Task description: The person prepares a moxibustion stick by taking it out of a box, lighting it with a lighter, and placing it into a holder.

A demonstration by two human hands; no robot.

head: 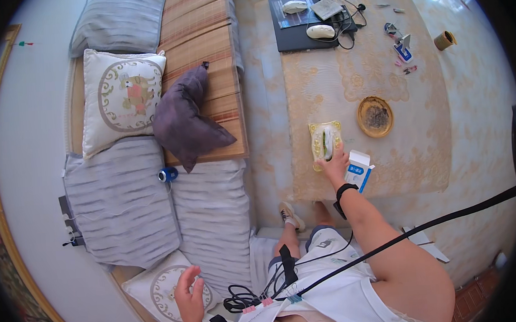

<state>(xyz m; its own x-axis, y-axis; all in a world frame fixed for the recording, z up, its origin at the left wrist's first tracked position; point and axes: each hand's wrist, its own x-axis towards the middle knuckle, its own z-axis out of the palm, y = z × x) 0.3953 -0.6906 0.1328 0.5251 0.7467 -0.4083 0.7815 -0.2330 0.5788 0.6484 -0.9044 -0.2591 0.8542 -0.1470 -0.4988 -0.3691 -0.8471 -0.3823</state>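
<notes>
On the lace-covered table, a cream and gold tissue box (313, 143) has a white tissue (328, 141) standing in its slot. My right hand (337, 163) grips the near end of this box, thumb on the left side and fingers on the right. Close beside that hand, a white and blue carton (359, 169) lies with its flap up. My left hand (190, 298) is raised at the lower left with nothing in it, thumb and fingers apart. Behind it, on the sofa, is a white patterned cushion (159, 284).
Beyond the tissue box sits a round gold-brown dish (375, 116). A black laptop (286, 42) carries mice and tangled cables at the far end. A purple cushion (179, 108) and a blue can-shaped object (168, 174) rest on the sofa. A black cable (404, 236) crosses my right arm.
</notes>
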